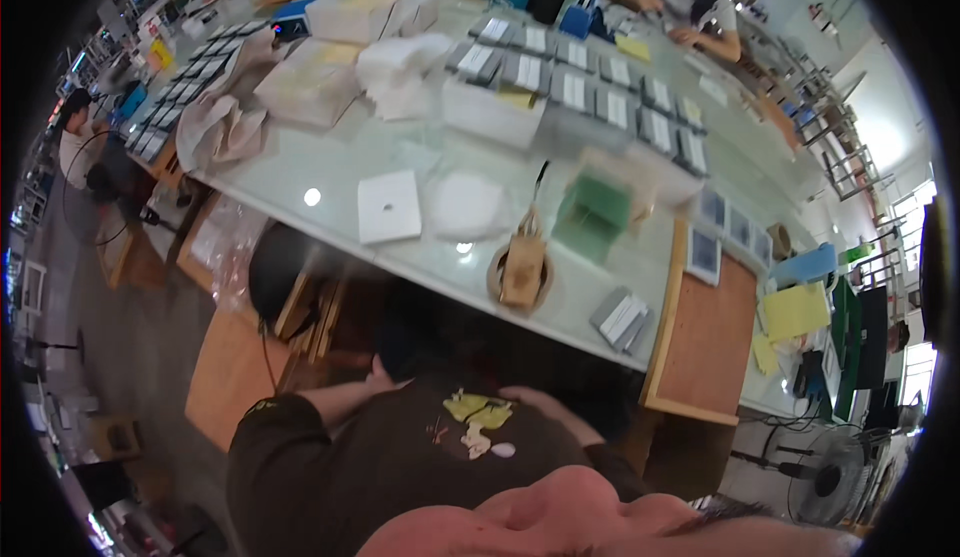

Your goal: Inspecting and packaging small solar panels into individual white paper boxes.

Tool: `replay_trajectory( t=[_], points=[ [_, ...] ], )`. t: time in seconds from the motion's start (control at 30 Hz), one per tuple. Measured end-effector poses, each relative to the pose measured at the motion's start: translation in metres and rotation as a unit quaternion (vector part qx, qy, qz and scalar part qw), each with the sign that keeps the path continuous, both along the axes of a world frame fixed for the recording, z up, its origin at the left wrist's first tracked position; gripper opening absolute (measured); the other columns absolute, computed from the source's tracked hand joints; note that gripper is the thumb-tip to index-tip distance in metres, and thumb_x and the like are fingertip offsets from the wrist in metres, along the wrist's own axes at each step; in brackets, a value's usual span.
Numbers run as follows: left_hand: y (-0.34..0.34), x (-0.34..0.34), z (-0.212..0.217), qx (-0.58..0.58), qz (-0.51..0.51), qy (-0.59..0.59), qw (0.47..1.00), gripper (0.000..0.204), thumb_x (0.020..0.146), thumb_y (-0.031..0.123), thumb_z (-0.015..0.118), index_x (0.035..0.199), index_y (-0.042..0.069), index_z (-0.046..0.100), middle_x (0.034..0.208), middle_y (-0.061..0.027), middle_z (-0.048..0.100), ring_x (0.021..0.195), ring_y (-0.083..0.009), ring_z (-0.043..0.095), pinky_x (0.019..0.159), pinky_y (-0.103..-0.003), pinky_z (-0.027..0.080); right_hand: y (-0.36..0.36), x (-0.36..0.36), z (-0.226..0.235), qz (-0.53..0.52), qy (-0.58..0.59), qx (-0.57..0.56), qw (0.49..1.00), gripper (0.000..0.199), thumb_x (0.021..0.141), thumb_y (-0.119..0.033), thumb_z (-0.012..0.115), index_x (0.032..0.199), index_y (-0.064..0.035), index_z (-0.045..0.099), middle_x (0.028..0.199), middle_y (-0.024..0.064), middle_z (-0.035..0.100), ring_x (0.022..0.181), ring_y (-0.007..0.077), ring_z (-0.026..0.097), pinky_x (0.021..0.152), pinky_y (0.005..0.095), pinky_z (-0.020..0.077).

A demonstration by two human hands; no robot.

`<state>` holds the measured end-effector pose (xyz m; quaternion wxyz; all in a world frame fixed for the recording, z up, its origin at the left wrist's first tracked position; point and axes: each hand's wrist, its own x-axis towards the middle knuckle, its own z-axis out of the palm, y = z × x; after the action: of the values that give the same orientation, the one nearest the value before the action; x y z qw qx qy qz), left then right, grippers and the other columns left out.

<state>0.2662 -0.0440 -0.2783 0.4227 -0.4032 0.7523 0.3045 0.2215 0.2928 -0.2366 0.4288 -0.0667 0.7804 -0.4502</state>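
My left hand (pixel 380 374) rests low in front of my body, below the table edge, its fingers mostly hidden. Close to my dark shirt lies my right hand (pixel 519 394), partly in shadow, so its fingers do not show clearly. Nothing can be made out in either hand. On the table ahead are a white square pad (pixel 390 207) with a small dark mark and a whitish round pad (pixel 467 206). A tan block-shaped tool (pixel 523 271) lies on a brown tape roll (pixel 494 279). Beside them stand a green block (pixel 592 207) and a grey box with a white label (pixel 622 319).
Rows of grey labelled boxes (pixel 573 89) sit farther back, near white cartons (pixel 312 79). At right are a wooden board (pixel 705 342), yellow papers (pixel 797 311) and a fan (pixel 832 479). A co-worker's arm (pixel 712 42) reaches over the far table side.
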Motion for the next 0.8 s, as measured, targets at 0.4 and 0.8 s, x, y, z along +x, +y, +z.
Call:
replay_trajectory(
  t=[0.4, 0.8],
  points=[
    [-0.011, -0.115, -0.087, -0.101, -0.106, 0.089, 0.985, 0.145, 0.05, 0.06, 0.085, 0.146, 0.026, -0.019, 0.147, -0.0191, 0.024, 0.135, -0.0361, 0.03, 0.107, -0.046, 0.035, 0.022, -0.088, 0.024, -0.163, 0.063, -0.148, 0.973, 0.039, 0.088, -0.027, 0.059, 0.12, -0.0051, 0.06, 0.12, 0.0158, 0.061, 0.11, 0.0269, 0.058, 0.095, 0.0399, 0.0451],
    [-0.015, -0.131, -0.076, -0.085, -0.114, 0.033, 0.989, 0.146, 0.049, 0.06, 0.085, 0.146, 0.025, -0.019, 0.147, -0.0188, 0.023, 0.135, -0.0363, 0.029, 0.107, -0.046, 0.033, 0.035, -0.112, 0.014, -0.28, -0.025, -0.263, 0.923, 0.037, 0.09, -0.026, 0.057, 0.12, -0.0046, 0.06, 0.12, 0.016, 0.06, 0.111, 0.0272, 0.057, 0.096, 0.0393, 0.0443]
  ],
)
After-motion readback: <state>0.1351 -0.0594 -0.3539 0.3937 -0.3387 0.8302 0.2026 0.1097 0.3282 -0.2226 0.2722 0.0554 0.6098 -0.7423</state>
